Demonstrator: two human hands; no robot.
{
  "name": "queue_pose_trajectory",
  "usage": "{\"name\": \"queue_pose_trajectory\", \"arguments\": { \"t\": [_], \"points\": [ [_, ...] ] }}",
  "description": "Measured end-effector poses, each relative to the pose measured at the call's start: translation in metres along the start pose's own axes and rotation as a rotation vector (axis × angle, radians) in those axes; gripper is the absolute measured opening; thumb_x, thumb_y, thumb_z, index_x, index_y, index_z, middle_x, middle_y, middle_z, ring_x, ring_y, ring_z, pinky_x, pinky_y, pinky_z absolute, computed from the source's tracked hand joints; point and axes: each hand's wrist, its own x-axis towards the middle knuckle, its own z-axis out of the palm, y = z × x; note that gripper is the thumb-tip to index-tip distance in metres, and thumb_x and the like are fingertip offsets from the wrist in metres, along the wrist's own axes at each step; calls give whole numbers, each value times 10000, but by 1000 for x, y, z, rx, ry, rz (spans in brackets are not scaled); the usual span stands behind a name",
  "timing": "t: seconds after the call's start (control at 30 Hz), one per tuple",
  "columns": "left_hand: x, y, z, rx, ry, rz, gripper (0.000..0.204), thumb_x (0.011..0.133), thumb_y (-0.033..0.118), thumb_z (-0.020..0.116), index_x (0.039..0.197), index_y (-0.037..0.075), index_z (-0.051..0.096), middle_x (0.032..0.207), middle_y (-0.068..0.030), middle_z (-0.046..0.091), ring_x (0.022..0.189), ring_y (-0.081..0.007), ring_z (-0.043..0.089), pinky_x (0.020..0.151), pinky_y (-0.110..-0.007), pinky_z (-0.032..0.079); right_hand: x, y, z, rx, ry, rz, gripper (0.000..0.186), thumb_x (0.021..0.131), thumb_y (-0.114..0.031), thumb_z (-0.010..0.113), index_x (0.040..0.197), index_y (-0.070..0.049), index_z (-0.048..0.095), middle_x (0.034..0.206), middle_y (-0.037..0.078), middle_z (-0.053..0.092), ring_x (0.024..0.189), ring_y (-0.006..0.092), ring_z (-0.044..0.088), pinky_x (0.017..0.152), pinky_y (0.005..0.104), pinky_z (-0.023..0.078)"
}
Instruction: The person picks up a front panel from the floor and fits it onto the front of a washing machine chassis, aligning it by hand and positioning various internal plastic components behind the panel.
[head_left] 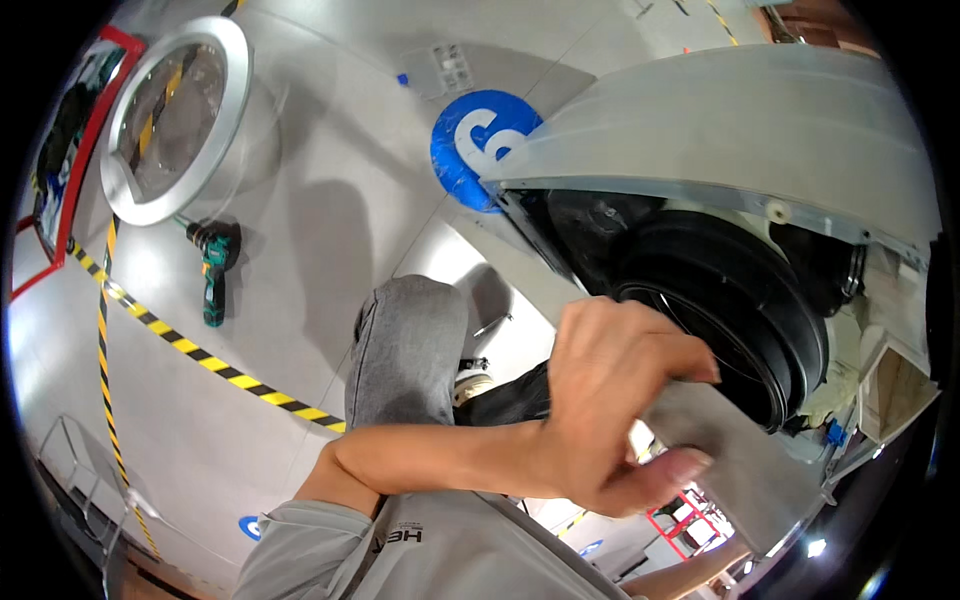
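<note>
My left hand (625,405) reaches across from the left, its fingers bent and its thumb lying at the near edge of a flat grey panel (750,465). It appears to grip the panel's edge between thumb and fingers. Behind the panel, my right forearm (690,575) comes in at the lower right; the panel hides that hand's fingers. Beyond both hands is a front-loading washing machine (720,125) with its front opened. Its black rubber door seal (715,270) surrounds the drum opening, and a pale rectangular drawer housing (897,388) sits at its right side.
A round washing machine door (235,95) lies on the floor at the upper left, beside a green cordless drill (213,270). Farther back are a clear compartment box (440,70) and a blue round floor marker (455,150). Yellow-black tape (190,347) crosses the floor. My knee (410,340) is near the machine.
</note>
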Motion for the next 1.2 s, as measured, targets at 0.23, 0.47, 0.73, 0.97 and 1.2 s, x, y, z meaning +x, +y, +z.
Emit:
{"name": "queue_pose_trajectory", "arguments": {
  "t": [0.23,0.47,0.73,0.97,1.2],
  "points": [
    [-5,6,14,-87,85,-76,398,905,329,372,789,-3,558,760,-99,552,686,-228,476,664,-319,337,-27,-34,14,57,-25,-20,507,979,-366,359,563,-76,359,566,-20,326,553,89,301,525,262,234],
    [-14,5,15,-96,55,-60,461,931,355,311,760,-6,541,740,-125,514,691,-186,440,661,-297,357,-36,-19,23,69,31,-145,467,991,-308,274,584,-81,283,573,-23,239,541,93,235,513,276,181],
    [-18,-4,-18,-193,-275,-45,538,938,498,242,820,33,486,797,-120,507,732,-199,481,727,-325,374,-53,-1,22,218,-81,-315,508,956,-309,271,534,-32,331,526,49,283,509,164,264,519,322,203],
    [-11,-18,-42,-322,-396,40,671,919,570,134,812,3,477,791,-189,513,703,-277,546,730,-432,440,-61,-18,21,83,-98,-292,516,965,-321,258,543,-39,349,555,35,296,537,148,281,531,304,210],
    [-9,-29,-44,-401,-525,12,748,894,616,101,825,-23,482,840,-244,536,797,-355,585,751,-495,450,-64,-14,23,148,-33,-256,472,946,-292,294,544,-47,334,560,30,294,536,148,277,531,301,211]
  ]
}}
